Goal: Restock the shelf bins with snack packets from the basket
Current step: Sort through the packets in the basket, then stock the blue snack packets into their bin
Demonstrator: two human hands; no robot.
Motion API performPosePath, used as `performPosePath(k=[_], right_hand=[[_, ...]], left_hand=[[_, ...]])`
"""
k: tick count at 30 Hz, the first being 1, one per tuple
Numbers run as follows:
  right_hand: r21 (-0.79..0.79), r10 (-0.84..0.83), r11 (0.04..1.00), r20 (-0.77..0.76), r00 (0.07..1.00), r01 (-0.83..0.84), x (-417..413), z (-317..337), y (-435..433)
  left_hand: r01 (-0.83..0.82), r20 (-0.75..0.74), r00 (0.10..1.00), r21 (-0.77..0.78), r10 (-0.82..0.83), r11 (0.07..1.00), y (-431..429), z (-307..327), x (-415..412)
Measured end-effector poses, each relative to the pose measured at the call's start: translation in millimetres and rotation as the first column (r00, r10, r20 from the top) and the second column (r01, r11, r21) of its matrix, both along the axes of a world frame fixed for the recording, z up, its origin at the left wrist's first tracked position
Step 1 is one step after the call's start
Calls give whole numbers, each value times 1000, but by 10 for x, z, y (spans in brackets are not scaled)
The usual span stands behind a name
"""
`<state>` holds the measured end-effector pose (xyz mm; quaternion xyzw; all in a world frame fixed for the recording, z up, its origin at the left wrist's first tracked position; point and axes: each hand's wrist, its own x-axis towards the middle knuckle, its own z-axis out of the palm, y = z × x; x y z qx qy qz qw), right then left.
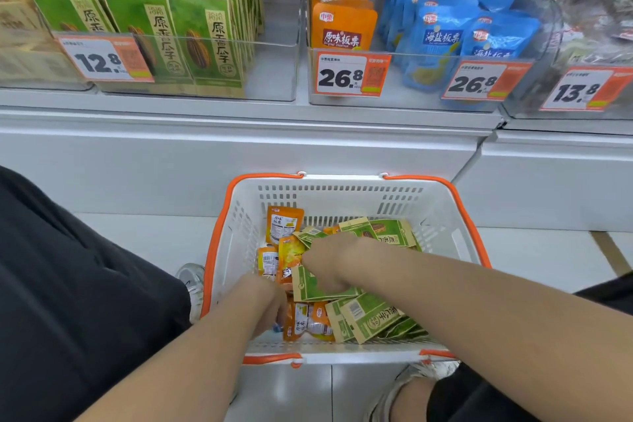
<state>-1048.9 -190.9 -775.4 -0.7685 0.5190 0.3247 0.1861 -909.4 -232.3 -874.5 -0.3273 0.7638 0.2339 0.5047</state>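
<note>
A white basket with an orange rim [219, 243] stands on the floor below the shelf. It holds several orange packets [282, 224] and green packets [373, 317] in a loose heap. My right hand [330, 260] is inside the basket, fingers curled over the top edge of a green packet [317, 288]. My left hand [265, 300] reaches in at the left, fingers curled downward beside an orange packet [301, 320]; its fingertips are hidden. On the shelf, clear bins hold upright green packets [144, 20], orange packets [342, 24] and blue packets [442, 34].
Price tags [349, 74] hang on the bin fronts. A further bin of dark packets [603, 10] is at the far right. The white shelf base [239, 154] rises right behind the basket. My dark-clothed legs [68, 284] and shoes [191, 281] flank the basket.
</note>
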Motion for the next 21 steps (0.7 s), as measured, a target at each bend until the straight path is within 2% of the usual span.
performPosePath(k=[6,11,14,17,21], right_hand=[[-1,14,1000,-55,998,-14,-34,-6,-40],[7,-74,997,-32,997,74,-161,101,-118],[4,-196,981,50,979,196,-253,160,-140],[-19,-337,938,181,924,346,-306,294,-157],[-269,-382,856,244,891,441,-437,435,-249]], left_hand=[[-154,-222,966,-100,129,983,-169,80,-44],[-356,-389,865,-28,318,934,-423,478,-217],[-526,-493,689,162,530,835,-504,665,-317],[-651,-518,422,397,743,647,-504,910,-430],[-713,-552,74,553,831,431,-538,1176,-551]])
